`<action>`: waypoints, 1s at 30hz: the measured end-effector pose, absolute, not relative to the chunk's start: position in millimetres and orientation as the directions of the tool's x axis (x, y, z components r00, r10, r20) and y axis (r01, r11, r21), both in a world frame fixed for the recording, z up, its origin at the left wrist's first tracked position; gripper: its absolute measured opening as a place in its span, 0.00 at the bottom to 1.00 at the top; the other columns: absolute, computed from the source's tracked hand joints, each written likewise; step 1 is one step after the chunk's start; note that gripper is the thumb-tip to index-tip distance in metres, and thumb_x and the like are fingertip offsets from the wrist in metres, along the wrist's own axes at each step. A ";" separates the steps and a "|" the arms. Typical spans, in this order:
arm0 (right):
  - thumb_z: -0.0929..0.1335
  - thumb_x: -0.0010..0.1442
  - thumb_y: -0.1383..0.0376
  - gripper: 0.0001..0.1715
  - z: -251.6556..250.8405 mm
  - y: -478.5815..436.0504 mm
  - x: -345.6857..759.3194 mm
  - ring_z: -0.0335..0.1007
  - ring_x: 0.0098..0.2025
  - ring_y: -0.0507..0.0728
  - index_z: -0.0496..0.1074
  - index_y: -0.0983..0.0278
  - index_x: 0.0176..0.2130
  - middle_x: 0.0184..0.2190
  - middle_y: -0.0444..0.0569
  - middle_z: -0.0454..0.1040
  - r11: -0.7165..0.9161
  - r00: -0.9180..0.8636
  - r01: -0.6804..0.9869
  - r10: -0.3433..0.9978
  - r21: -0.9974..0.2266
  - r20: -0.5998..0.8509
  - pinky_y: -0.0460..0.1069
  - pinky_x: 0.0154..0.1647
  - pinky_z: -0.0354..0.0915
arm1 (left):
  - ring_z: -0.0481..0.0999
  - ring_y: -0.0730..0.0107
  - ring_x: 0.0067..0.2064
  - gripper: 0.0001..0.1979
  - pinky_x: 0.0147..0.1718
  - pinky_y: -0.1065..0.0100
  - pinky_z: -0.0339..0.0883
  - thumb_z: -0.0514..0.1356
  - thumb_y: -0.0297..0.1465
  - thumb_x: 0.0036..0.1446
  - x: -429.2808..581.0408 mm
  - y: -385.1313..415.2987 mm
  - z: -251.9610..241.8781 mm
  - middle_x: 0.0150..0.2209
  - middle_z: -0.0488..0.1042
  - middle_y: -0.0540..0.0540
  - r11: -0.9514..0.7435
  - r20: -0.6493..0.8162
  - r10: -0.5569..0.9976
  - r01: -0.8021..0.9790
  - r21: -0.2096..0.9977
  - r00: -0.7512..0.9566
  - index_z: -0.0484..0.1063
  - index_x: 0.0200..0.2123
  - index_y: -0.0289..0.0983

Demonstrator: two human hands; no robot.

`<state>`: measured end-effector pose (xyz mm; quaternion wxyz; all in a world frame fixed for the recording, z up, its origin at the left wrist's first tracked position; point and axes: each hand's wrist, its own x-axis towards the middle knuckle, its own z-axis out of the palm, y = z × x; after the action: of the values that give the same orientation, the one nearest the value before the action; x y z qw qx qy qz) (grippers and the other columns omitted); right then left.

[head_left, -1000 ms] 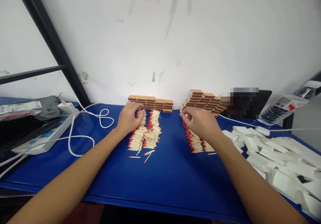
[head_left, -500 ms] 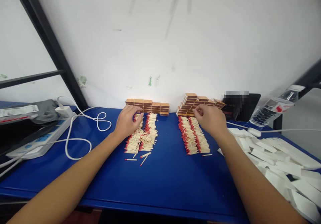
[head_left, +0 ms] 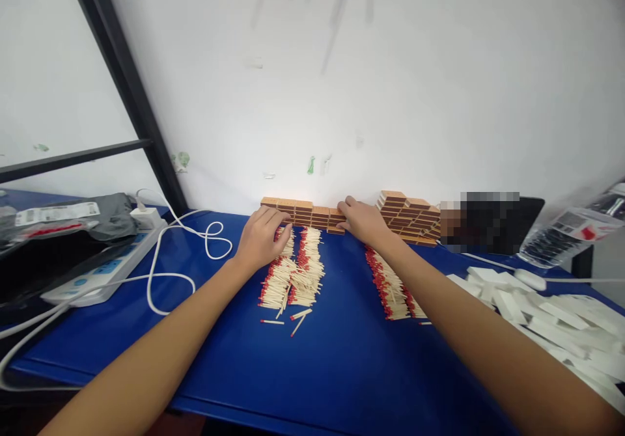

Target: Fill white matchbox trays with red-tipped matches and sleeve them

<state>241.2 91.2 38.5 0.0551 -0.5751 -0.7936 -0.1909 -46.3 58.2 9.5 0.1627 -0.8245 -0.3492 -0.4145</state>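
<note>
Two heaps of red-tipped matches lie on a blue table (head_left: 332, 358): a left heap (head_left: 295, 273) and a right heap (head_left: 390, 286). Against the wall stand a low row of brown matchboxes (head_left: 305, 211) and a taller stack of brown matchboxes (head_left: 410, 215). My left hand (head_left: 263, 241) rests on the far end of the left heap with fingers curled. My right hand (head_left: 359, 218) has its fingers closed on the right end of the low row of matchboxes.
A white power strip (head_left: 97, 270) and looping white cable (head_left: 170, 273) lie at the left, beside a grey bag (head_left: 97, 218). Several white inner trays (head_left: 537, 306) are piled at the right. A clear plastic bottle (head_left: 571, 237) lies at the far right.
My right hand moved left from the taller stack to the right end of the low row of matchboxes. My left hand stayed on the left match heap.
</note>
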 end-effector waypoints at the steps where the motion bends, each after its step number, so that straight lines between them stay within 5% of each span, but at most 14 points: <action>1: 0.73 0.66 0.59 0.17 38.0 91.9 241.7 0.76 0.47 0.65 0.71 0.64 0.51 0.52 0.59 0.74 0.257 -0.324 0.937 0.895 0.238 0.308 0.52 0.37 0.62 | 0.76 0.53 0.47 0.07 0.50 0.52 0.72 0.58 0.30 0.69 -46.9 58.5 9.7 0.43 0.80 0.41 -0.699 0.796 0.439 0.715 0.012 0.416 0.74 0.46 0.37; 17: 0.71 0.68 0.60 0.18 43.8 77.4 243.0 0.77 0.44 0.63 0.72 0.64 0.54 0.54 0.58 0.74 0.228 -0.273 0.960 0.887 0.161 0.373 0.52 0.37 0.62 | 0.77 0.52 0.49 0.08 0.49 0.50 0.72 0.58 0.29 0.68 -48.0 61.2 9.4 0.44 0.80 0.39 -0.712 0.777 0.443 0.702 0.002 0.448 0.75 0.47 0.38; 23: 0.67 0.69 0.56 0.13 59.6 31.1 294.4 0.74 0.34 0.57 0.76 0.61 0.38 0.32 0.47 0.79 0.320 -0.223 0.932 0.876 -0.170 0.427 0.50 0.34 0.60 | 0.77 0.51 0.49 0.08 0.50 0.49 0.72 0.58 0.29 0.67 -46.2 60.9 10.0 0.43 0.80 0.39 -0.715 0.776 0.448 0.699 0.014 0.443 0.76 0.46 0.39; 30: 0.80 0.43 0.53 0.17 44.1 -8.8 425.7 0.77 0.30 0.62 0.79 0.60 0.30 0.29 0.50 0.81 -0.074 0.095 0.969 0.992 -0.238 0.078 0.54 0.31 0.70 | 0.77 0.52 0.48 0.07 0.50 0.50 0.73 0.58 0.30 0.68 -40.0 54.8 14.6 0.43 0.80 0.40 -0.741 0.774 0.415 0.671 -0.018 0.478 0.76 0.45 0.40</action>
<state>425.7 -8.8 44.1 0.1149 -0.7309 -0.6707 0.0519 -40.0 54.8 14.6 0.1615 -0.8445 -0.3214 -0.3969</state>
